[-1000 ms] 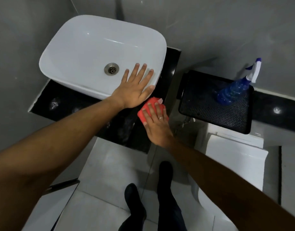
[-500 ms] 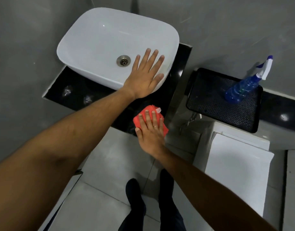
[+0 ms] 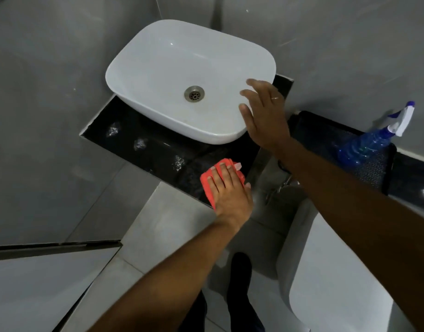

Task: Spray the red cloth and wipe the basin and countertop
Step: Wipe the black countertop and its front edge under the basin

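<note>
A white oval basin (image 3: 168, 56) with a metal drain (image 3: 194, 93) sits on a black glossy countertop (image 3: 156, 149). The folded red cloth (image 3: 207, 183) lies at the counter's front right edge. My left hand (image 3: 230, 191) lies flat on top of the cloth, fingers spread and pressing it down. My right hand (image 3: 266, 116), wearing a ring, rests with fingers apart against the basin's right rim and holds nothing. A blue spray bottle (image 3: 364, 147) with a white trigger stands to the right, away from both hands.
The bottle stands on a black textured mat (image 3: 326, 137) on a ledge. A white toilet cistern (image 3: 338, 271) is below it at the right. Grey walls close in at the left and back. My dark shoes (image 3: 239, 269) stand on the grey tiled floor.
The hands have swapped. My right hand left the cloth and went up to the basin's right rim. My left hand came off the basin and now presses the cloth.
</note>
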A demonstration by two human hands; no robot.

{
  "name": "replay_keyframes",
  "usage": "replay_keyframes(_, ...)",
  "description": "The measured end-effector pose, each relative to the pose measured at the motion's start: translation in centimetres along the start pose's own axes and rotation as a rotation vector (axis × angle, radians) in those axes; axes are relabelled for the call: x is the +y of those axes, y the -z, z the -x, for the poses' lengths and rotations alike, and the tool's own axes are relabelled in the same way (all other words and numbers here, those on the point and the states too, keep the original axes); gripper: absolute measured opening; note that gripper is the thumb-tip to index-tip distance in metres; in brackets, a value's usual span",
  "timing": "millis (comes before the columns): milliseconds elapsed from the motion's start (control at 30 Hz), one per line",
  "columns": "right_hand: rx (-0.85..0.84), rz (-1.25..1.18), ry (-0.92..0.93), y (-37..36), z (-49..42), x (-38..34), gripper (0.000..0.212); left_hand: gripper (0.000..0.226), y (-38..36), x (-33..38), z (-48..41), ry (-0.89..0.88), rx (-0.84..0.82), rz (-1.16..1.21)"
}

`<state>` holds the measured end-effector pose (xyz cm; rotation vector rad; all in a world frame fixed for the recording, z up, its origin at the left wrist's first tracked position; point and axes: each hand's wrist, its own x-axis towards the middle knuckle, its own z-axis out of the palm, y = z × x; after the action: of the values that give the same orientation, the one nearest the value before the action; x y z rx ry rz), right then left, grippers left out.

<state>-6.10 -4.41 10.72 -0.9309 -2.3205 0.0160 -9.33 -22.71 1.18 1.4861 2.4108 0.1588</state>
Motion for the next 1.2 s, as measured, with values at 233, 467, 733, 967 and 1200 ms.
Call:
replay_keyframes(233,-0.115,-0.128,0.155,-1.2,-2.0,-1.8,0.032,0.064,-0.5,-5.4,-2.8,-0.554,0.031,-0.145)
replay_keyframes(467,-0.338,0.079,0.223,-2.5,-1.0,-2.4,0.039,0.059,0.9,-8.3,-6.2,-0.782,0.055,-0.184)
replay_keyframes(733,-0.346,-0.095,0.183,-3.1,-4.9,-5.7,0.047,0.059,1.8,-11.1,-7.8,-0.773,0.068,-0.188)
replay_keyframes(967,-0.413,-0.08,0.2,-6.3,-6.7,-9.5,0.046,0.059,3.3,-15.6,-10.2,-0.777,0.085,-0.227)
replay_keyframes(1200,-0.465,-0.034,0.221,-9.1,-9.5,-13.2,0.047,0.06,4.4,-19.7,-12.3,-0.774,0.091,-0.245)
